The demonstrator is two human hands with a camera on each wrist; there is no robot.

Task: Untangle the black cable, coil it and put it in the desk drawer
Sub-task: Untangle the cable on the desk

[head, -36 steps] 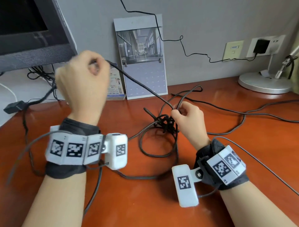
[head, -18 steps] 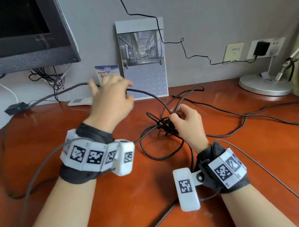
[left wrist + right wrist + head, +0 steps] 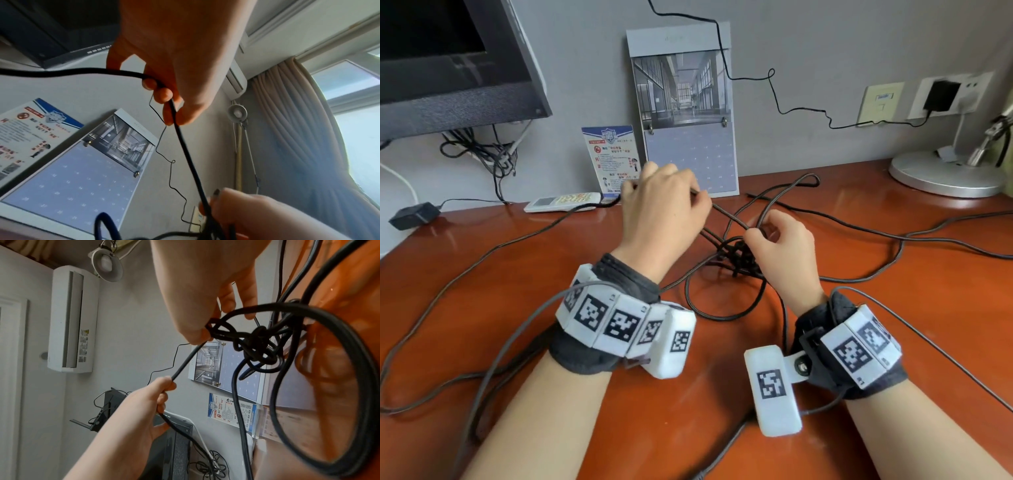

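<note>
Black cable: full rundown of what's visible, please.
The black cable is thin, round and matte, rubbery-looking. It sprawls in loose loops over the red-brown desk, bunched mid-desk into a tight knot that is still tangled. The left hand grips one strand, drawn straight from the knot. The right hand pinches the cable at the knot. Other runs trail off both sides; its ends are not clearly visible.

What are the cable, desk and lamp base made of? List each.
Cable: probably rubber or PVC jacket; matte black, bends in soft loops.
Desk: looks like varnished wood or veneer; glossy reddish-brown, reflections show.
Lamp base: apparently brushed metal; silver, dull sheen. Could be painted plastic.
</note>
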